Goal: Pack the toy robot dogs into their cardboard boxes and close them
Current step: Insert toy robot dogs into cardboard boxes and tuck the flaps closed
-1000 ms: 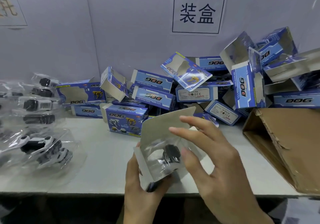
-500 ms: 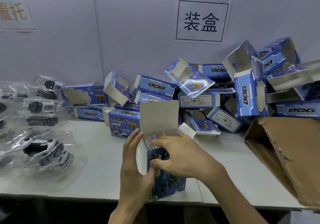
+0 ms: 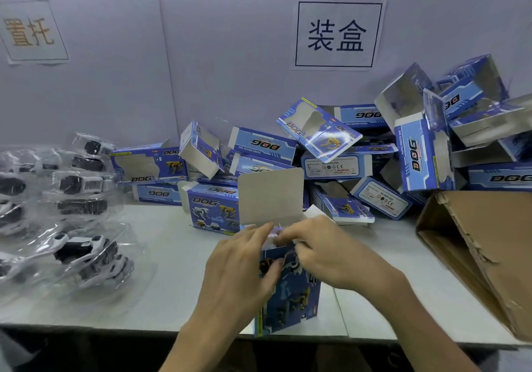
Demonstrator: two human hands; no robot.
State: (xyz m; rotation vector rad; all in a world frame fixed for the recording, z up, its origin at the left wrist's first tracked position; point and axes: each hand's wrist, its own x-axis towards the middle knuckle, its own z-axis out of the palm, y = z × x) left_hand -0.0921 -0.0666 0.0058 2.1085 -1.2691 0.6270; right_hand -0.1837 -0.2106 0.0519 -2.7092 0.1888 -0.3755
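One box (image 3: 290, 299) stood at the bench (image 3: 172, 256) front edge, left grip (image 3: 239, 273) clasped its side, right grip (image 3: 325, 253) pinched its top.

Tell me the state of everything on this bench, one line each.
Upright blue cardboard box: top flap raised.
Left hand: grips box's side.
Right hand: curled on the box's top.
Pile of blue cardboard boxes: jumbled, several open.
Black-and-white toy robot dogs: in clear trays, unpacked.
Brown corrugated carton: tipped, open.
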